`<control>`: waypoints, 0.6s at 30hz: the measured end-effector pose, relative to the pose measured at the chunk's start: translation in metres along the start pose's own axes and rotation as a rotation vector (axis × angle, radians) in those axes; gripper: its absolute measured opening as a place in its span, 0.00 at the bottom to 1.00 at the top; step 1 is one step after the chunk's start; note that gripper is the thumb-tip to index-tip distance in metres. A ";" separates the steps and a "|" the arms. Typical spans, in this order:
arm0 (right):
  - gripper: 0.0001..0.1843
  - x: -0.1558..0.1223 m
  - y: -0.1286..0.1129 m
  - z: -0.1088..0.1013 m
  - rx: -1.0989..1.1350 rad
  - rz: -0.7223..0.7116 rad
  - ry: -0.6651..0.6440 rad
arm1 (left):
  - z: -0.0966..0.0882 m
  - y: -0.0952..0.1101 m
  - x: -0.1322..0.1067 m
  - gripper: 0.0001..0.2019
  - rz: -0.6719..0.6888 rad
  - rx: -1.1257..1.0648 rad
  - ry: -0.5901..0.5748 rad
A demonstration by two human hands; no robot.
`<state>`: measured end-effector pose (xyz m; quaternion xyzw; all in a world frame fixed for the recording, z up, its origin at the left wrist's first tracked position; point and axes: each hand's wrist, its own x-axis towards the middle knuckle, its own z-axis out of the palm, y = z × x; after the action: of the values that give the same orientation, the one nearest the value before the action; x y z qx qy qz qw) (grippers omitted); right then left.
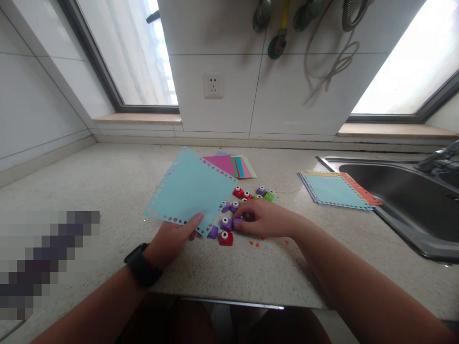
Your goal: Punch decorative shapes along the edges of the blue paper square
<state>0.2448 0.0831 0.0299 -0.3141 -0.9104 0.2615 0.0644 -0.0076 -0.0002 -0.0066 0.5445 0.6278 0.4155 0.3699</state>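
A light blue sheet of paper [188,188] has small hearts, stars and other shapes cut along its edges. My left hand [175,241] pinches its near edge, thumb on top and fingers beneath, and the sheet tilts above the counter. Just right of it, my right hand [267,217] is closed, its fingertips on a purple craft punch [237,223] among the others. Close by are another purple punch [225,223], a red punch [225,238] and a green punch [269,196]. My right hand partly covers the group.
Colored paper sheets [222,165] lie behind the blue sheet. To the right, a stack of punched sheets [333,190] sits beside the steel sink [380,191]. Tiny red and blue paper cutouts [256,244] are scattered on the counter [201,277] near my right hand.
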 end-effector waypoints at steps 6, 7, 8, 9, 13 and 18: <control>0.11 0.001 0.001 0.001 -0.047 -0.077 0.049 | 0.001 0.002 -0.001 0.19 0.000 0.008 0.012; 0.11 0.001 0.001 0.001 -0.049 -0.079 0.054 | 0.001 0.002 -0.001 0.18 0.004 0.011 0.011; 0.11 0.000 0.001 0.001 -0.050 -0.078 0.057 | 0.001 0.001 -0.001 0.18 0.009 0.017 0.008; 0.11 0.000 0.002 0.001 -0.050 -0.075 0.060 | 0.001 0.001 -0.001 0.18 0.013 0.024 0.005; 0.12 0.000 0.004 0.001 -0.057 -0.055 0.066 | 0.000 0.001 0.000 0.18 0.007 0.040 0.006; 0.11 0.001 0.005 0.001 -0.060 -0.035 0.077 | 0.001 0.002 0.000 0.18 0.012 0.049 0.053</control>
<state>0.2466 0.0865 0.0261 -0.3099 -0.9199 0.2208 0.0947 -0.0055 -0.0002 -0.0048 0.5458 0.6440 0.4168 0.3372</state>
